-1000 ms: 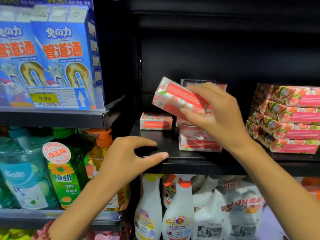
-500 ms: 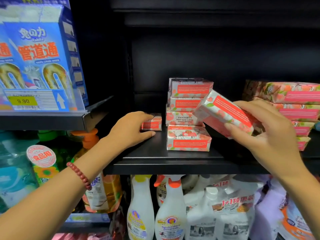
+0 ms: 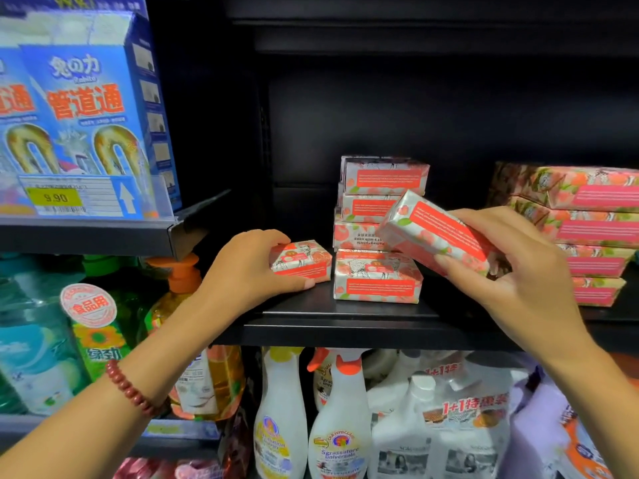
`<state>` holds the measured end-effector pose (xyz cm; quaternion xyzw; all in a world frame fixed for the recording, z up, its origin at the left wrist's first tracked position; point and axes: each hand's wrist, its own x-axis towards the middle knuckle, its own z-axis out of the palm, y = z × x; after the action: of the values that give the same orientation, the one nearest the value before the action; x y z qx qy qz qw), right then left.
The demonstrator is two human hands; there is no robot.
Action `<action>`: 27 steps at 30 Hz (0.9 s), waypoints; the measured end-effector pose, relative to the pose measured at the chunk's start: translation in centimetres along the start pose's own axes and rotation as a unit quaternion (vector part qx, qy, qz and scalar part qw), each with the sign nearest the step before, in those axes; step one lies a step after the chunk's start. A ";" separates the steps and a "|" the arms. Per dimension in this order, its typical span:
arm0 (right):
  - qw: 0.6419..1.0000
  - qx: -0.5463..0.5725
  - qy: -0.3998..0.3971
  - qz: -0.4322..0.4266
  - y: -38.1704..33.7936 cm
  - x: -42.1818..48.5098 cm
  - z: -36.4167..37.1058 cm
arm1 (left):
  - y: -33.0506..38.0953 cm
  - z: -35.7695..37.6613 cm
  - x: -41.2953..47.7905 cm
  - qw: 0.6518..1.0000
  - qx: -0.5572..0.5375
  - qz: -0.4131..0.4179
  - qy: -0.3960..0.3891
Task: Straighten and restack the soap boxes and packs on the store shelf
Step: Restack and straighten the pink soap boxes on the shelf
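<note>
A stack of pink-and-white soap boxes (image 3: 378, 233) stands on the black shelf (image 3: 345, 323), middle of view. My right hand (image 3: 511, 271) grips one tilted soap box (image 3: 435, 229) in the air just right of the stack. My left hand (image 3: 245, 267) holds a single small soap box (image 3: 301, 262) that sits on the shelf left of the stack, thumb along its front and fingers over its back. At the far right lies a pile of longer soap packs (image 3: 581, 229), several high.
Blue drain-cleaner boxes (image 3: 86, 108) with a 9.90 price tag stand on the upper left shelf. Dish-soap bottles (image 3: 96, 326) fill the lower left shelf. White spray bottles (image 3: 342, 426) and refill pouches stand below the soap shelf. Dark back panel behind the stack.
My left hand went from the shelf edge to the lone small box and took hold of it, drawing it forward. My right hand carried its tilted box from the stack's top down to its right.
</note>
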<state>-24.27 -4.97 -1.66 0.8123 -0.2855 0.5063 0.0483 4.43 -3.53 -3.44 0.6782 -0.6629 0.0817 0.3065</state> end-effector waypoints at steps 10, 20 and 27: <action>0.991 -0.053 -0.065 -0.101 0.2 1.8 2.4 | 1.8 -2.0 -6.2 0.993 -0.086 0.013 0.084; 0.991 -0.021 -0.116 -0.069 0.7 1.3 4.1 | 2.1 -2.1 -7.3 0.970 -0.201 0.018 0.137; 0.993 -0.020 -0.109 -0.042 0.4 1.3 4.7 | 3.2 -2.9 -6.6 0.960 -0.223 0.047 0.162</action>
<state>-20.34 -7.52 -2.88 0.8727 -0.2645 0.4068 0.0542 1.55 3.84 -3.55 0.5383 -0.6369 0.0552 0.5492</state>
